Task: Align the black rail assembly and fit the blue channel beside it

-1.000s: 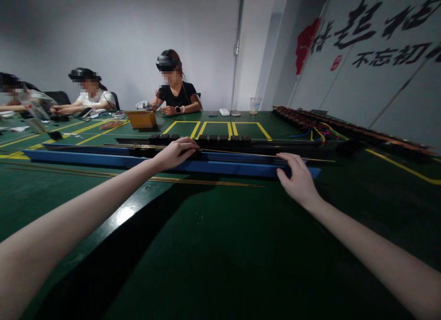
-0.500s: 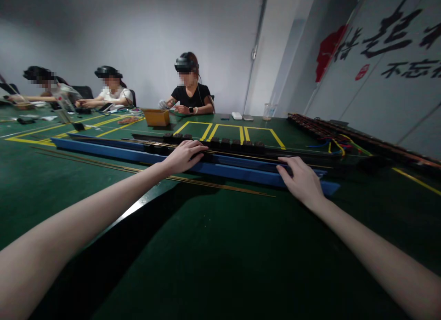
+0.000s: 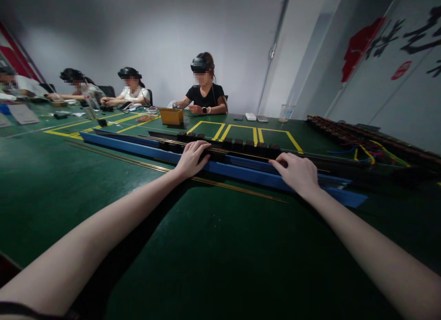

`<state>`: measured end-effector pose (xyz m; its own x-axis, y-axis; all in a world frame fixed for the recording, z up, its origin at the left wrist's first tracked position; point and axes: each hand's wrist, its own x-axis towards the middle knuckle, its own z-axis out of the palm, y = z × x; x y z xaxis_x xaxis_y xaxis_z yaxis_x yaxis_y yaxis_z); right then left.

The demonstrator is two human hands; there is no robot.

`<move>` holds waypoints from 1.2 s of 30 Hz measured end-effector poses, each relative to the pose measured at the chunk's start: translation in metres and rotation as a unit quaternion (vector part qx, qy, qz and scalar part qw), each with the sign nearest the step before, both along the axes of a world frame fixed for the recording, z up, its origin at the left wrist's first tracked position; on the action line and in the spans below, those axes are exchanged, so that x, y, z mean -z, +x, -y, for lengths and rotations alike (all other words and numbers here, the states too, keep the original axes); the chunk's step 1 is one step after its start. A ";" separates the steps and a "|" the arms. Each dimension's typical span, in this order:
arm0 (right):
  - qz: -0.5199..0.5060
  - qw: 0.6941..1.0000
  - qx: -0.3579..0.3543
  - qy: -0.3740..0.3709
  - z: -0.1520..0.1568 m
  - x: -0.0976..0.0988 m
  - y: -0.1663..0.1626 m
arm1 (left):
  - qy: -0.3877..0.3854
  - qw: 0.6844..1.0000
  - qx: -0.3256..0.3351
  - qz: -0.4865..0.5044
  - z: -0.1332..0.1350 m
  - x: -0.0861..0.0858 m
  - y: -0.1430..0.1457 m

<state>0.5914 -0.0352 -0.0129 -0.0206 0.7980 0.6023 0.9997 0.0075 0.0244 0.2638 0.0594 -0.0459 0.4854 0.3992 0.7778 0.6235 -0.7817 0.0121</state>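
A long blue channel (image 3: 248,174) lies across the green table, with dark strips and thin brass-coloured rods along it. My left hand (image 3: 193,159) rests over the channel's middle, fingers stretched forward on the rods and thumb apart. Farther right, my right hand (image 3: 299,172) has its fingers curled, thumb and index together on a thin brass-coloured rod (image 3: 248,155). Behind the channel stands a row of small black blocks (image 3: 237,143). More loose thin rods (image 3: 237,187) lie on the near side of the channel, partly behind my left wrist.
Several people wearing headsets sit across the table (image 3: 206,255). A yellow-brown box (image 3: 171,117), a plastic cup (image 3: 285,113) and yellow tape outlines (image 3: 239,126) are beyond the channel. Long dark strips (image 3: 372,138) with coloured wires lie at the right.
The view has turned left, so the scene sits farther right. My right hand has moved left along the channel and its fingers have closed on the rod. My left hand stays over the rods.
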 end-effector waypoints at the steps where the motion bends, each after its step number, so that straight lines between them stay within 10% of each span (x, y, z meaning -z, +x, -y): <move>1: -0.007 1.000 -0.001 0.003 0.000 0.001 0.000 | -0.001 1.000 -0.004 0.000 0.000 0.000 0.000; 10: -0.110 0.991 0.005 0.076 -0.001 0.008 -0.001 | 0.015 1.000 0.008 -0.010 0.002 0.001 -0.001; 22: -0.126 0.971 0.161 -0.127 0.006 -0.021 0.022 | 0.007 1.000 -0.005 -0.021 0.003 0.000 0.000; 36: -0.126 0.950 0.222 -0.178 0.010 -0.027 0.022 | -0.025 0.999 0.007 -0.025 0.008 0.001 0.004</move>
<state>0.6137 -0.0455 0.0142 0.4747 0.8486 0.2334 0.8800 -0.4532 -0.1418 0.2680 0.0519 -0.0466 0.5289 0.4309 0.7312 0.6140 -0.7890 0.0209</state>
